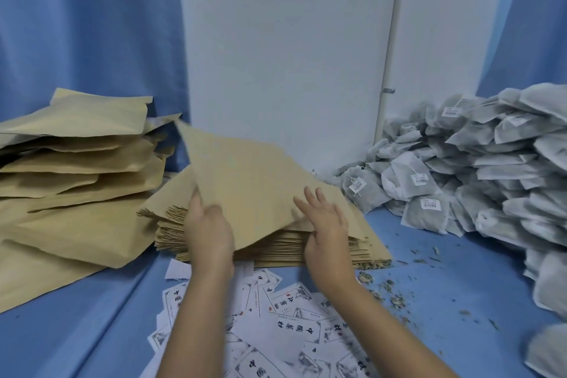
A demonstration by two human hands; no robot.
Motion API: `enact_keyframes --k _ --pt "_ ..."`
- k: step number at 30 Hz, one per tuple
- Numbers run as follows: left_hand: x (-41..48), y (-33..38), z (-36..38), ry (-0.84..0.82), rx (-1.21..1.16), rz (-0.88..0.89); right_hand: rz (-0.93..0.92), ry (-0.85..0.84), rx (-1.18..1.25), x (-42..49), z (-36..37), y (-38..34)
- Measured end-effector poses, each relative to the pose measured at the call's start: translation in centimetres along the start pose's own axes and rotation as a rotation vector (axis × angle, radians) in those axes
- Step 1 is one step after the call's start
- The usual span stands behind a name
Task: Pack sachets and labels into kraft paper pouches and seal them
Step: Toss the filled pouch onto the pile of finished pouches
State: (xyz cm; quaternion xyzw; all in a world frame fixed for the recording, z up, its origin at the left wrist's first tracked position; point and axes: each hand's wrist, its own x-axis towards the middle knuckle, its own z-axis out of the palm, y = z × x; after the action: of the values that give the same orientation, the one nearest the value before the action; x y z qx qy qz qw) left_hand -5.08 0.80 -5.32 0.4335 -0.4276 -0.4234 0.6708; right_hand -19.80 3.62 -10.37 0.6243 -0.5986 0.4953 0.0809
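Printed paper labels (285, 331) lie scattered nearest, on the blue table (92, 331). Just beyond, the left hand (208, 233) pinches the edge of one kraft pouch (245, 175), lifted off the flat pouch stack (276, 248). The right hand (325, 227) rests on it, fingers spread. Grey sachets (460, 169) pile up at right, and a loose pouch heap (76, 163) sits at left.

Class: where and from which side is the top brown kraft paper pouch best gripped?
Top brown kraft paper pouch: its left edge, from the left, where the left hand grips; that edge stands raised off the stack of flat pouches, while the right hand touches its right side.
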Motion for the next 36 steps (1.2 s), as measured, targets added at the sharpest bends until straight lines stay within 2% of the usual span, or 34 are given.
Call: enact_keyframes --k 2,4,6,7,8,10,13,18,22,27,36 --pt "-0.9 0.2 0.7 -0.097 0.089 0.377 0.152 -0.031 0.268 -0.6 0.0 -0.9" --pt "-1.7 0.0 1.6 -0.266 0.252 0.656 0.333 -0.054 0.553 -0.9 0.1 -1.6" --pt "-2.1 -0.3 2.3 -0.398 0.604 0.887 0.51 -0.074 0.916 -0.9 0.3 -1.7" --pt "-2.3 -0.6 2.5 -0.451 0.83 0.946 0.588 -0.075 1.118 -0.8 0.3 -1.7" --pt "-2.3 -1.1 2.8 -0.502 1.027 0.929 0.644 -0.06 1.3 -0.8 0.3 -1.7" --pt "-2.5 -2.0 3.3 -0.626 1.268 0.764 0.725 0.013 1.547 -1.0 0.1 -1.5" --pt "-2.8 -3.2 3.6 -0.808 1.284 0.506 0.866 0.069 1.704 -1.5 -0.2 -0.9" --pt "-2.0 -3.8 3.3 -0.849 1.143 0.386 0.881 0.071 1.776 -1.5 -0.3 -0.8" --pt "-1.7 -3.8 3.1 -0.892 1.134 0.344 0.875 0.069 1.73 -1.3 0.0 -0.7" --pt "-1.6 -3.5 3.0 -0.877 0.896 0.207 0.848 0.054 1.656 -1.2 0.1 -0.6" --pt "-1.6 -3.3 2.8 -0.872 0.854 0.217 0.838 0.045 1.613 -1.1 0.2 -0.4"
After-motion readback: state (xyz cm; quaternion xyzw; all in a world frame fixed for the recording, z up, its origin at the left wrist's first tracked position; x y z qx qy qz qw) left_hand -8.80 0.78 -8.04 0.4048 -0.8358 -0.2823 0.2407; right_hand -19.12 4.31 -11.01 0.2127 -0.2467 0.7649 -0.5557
